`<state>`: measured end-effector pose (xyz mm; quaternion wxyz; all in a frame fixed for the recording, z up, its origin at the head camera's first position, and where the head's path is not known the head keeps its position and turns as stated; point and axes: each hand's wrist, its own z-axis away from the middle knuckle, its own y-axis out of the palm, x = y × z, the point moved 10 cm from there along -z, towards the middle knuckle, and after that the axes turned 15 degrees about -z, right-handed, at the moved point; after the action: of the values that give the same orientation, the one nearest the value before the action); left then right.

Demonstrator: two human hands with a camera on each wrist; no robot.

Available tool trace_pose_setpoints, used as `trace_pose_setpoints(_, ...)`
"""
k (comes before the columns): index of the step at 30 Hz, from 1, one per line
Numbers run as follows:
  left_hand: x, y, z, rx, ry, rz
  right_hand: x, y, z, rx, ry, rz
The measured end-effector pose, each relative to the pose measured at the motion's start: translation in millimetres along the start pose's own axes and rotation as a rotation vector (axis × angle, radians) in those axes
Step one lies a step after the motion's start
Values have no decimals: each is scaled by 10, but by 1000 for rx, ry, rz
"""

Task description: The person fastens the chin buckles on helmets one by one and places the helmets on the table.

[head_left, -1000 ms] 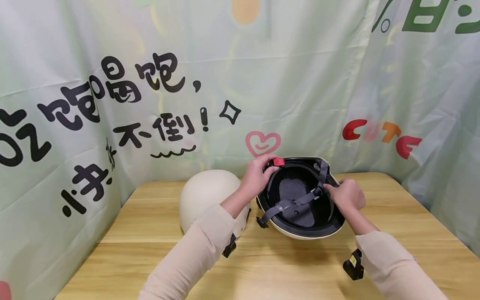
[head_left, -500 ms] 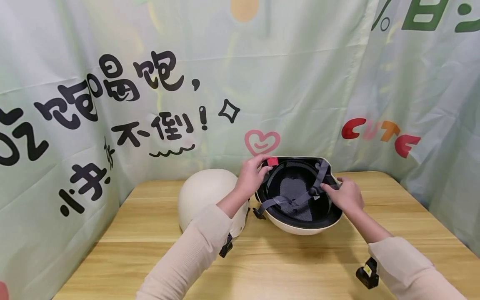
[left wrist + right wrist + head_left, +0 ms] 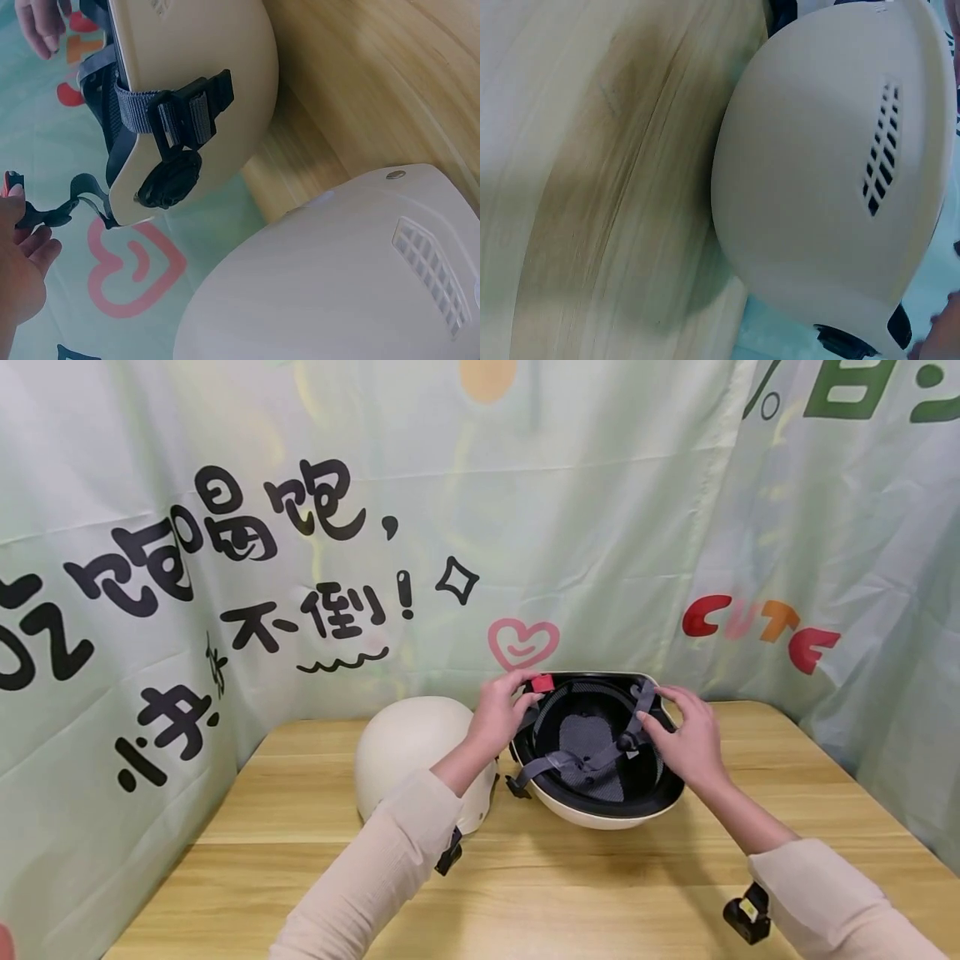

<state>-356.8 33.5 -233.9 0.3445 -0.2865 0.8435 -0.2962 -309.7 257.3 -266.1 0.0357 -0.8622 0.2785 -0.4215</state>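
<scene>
A cream helmet (image 3: pixel 604 817) lies upside down on the table, its black padded lining and grey chin strap (image 3: pixel 550 766) facing up. At its far left rim my left hand (image 3: pixel 501 712) pinches a red-and-black buckle (image 3: pixel 542 683). In the left wrist view this buckle hangs off a short dark strap outside the shell (image 3: pixel 210 45). My right hand (image 3: pixel 692 739) is at the helmet's right rim, thumb and forefinger spread apart near the strap there. Only the edge of that hand shows in the right wrist view, beside the vented shell (image 3: pixel 817 157).
A second cream helmet (image 3: pixel 412 752) stands dome up just left of the first, partly behind my left forearm. A black strap end hangs at its front. The wooden table (image 3: pixel 540 902) ends at a printed curtain (image 3: pixel 600 527) behind.
The upturned helmet has settled slightly lower and to the left. My right hand has left the strap it was pinching and moved up along the rim, its fingers spreading. The left hand keeps the buckle.
</scene>
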Motion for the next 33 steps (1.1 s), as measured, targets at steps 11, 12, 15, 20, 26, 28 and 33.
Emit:
trace_pose_setpoints(11,4,-3,6,-7,12,-25,113,432,117,262,-41,-133)
trace_pose_setpoints(12,2,-4,6,-9,15,-28,121,463,134,283,-35,-133)
trace_pose_setpoints(15,10,1,5,-3,11,-24,140,576,189,375,-9,-139)
trace_pose_setpoints(20,41,20,12,24,-16,2,151,753,284,547,18,-154)
trace_pose_setpoints(26,38,16,21,20,-11,-18,136,904,334,661,35,-163)
trace_pose_setpoints(28,31,15,25,17,-5,-22,137,954,341,687,30,-156)
trace_pose_setpoints(33,22,21,33,20,-2,-23,151,1083,361,754,-3,-146)
